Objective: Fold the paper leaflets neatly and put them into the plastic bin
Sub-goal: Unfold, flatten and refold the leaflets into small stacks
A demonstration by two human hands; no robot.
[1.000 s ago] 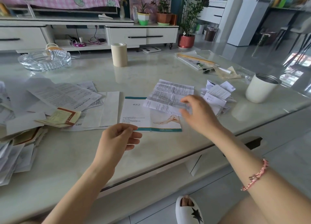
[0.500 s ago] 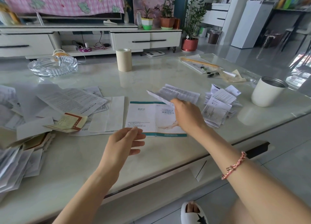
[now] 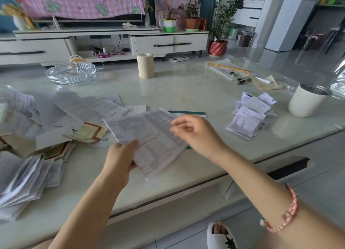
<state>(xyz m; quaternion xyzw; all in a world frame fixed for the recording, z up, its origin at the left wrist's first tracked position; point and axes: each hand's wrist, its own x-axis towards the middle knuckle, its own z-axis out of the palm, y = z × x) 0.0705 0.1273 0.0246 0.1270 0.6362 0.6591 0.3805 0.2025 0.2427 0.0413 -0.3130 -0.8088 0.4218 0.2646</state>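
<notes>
Head view puts the work somewhere near its middle, by my reading: a loose heap of unfolded leaflets (image 3: pixel 39 134) sprawls at nine o'clock from the hands, so plenty is left to fold. Next along, the left hand (image 3: pixel 119 161) grips one printed leaflet (image 3: pixel 149 136) by its near-left corner, thumb on top and fingers curled beneath. The sheet fans away from that grip toward one o'clock, lifted off the table (image 3: pixel 186 88) and looking open or at most partly folded. Its far edge overlaps a teal-edged leaflet (image 3: pixel 188 112) lying flat at twelve o'clock. The right hand (image 3: pixel 194 133) hovers over the sheet's right side, at about two o'clock from the left grip. It is blurred, with fingers loosely bent, and I cannot tell whether it pinches the paper. Further on, at three o'clock, a small stack of folded leaflets (image 3: pixel 250 118) sits on the table near a white cup (image 3: pixel 308 101). No plastic bin shows plainly, so the folded ones seem not yet binned.
</notes>
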